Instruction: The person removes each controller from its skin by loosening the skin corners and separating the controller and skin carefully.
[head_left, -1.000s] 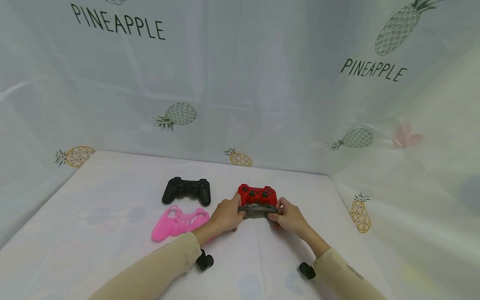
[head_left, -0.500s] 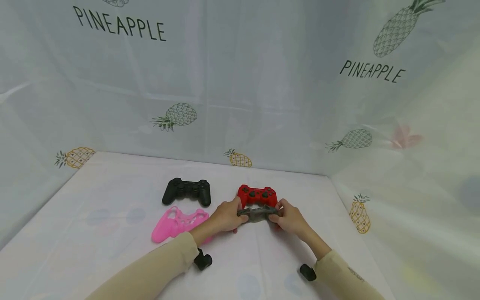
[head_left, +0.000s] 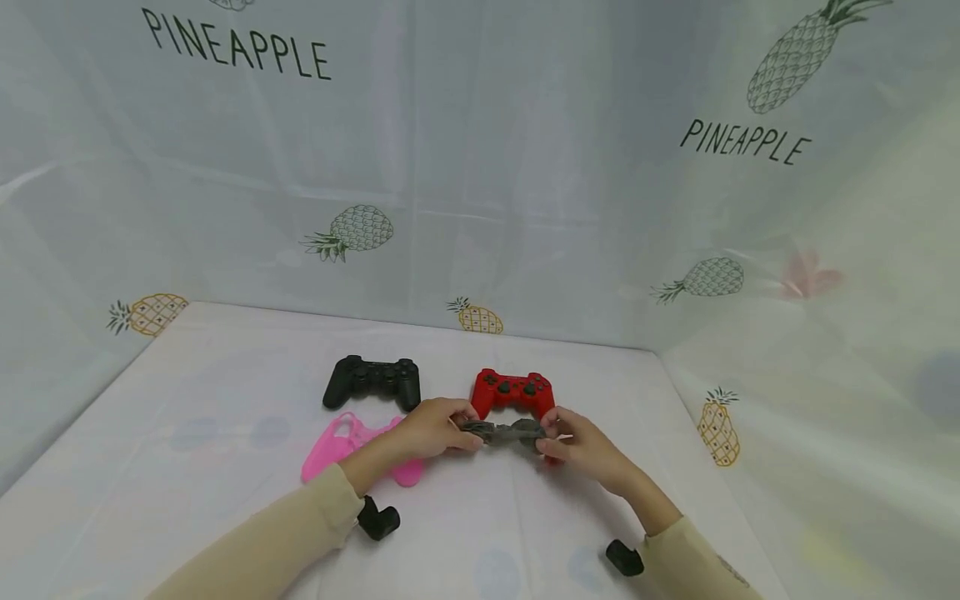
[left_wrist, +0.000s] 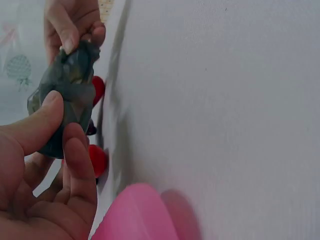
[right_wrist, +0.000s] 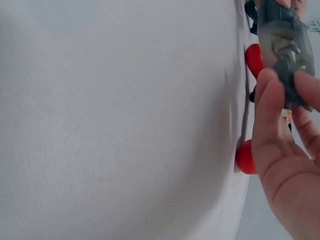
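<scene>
Both hands hold a dark grey, see-through silicone controller cover (head_left: pixel 504 432) up above the table, just in front of a red game controller (head_left: pixel 513 390). My left hand (head_left: pixel 437 427) pinches its left end between thumb and fingers. At the other end, my right hand (head_left: pixel 583 450) has it between thumb and fingertips. Seen from the left wrist, the cover (left_wrist: pixel 70 82) looks folded and crumpled. The red controller lies on the table, its right grip partly behind my right hand.
Left of the red controller lies a black game controller (head_left: pixel 372 379). A pink silicone controller cover (head_left: pixel 333 450) lies nearer, partly hidden under my left forearm. A pineapple-print sheet (head_left: pixel 480 167) hangs behind the white table (head_left: pixel 225 375).
The grey cover has come slightly toward me and looks narrower and more bunched, so more of the red controller shows. My left hand shifted left; my right wrist moved a little outward.
</scene>
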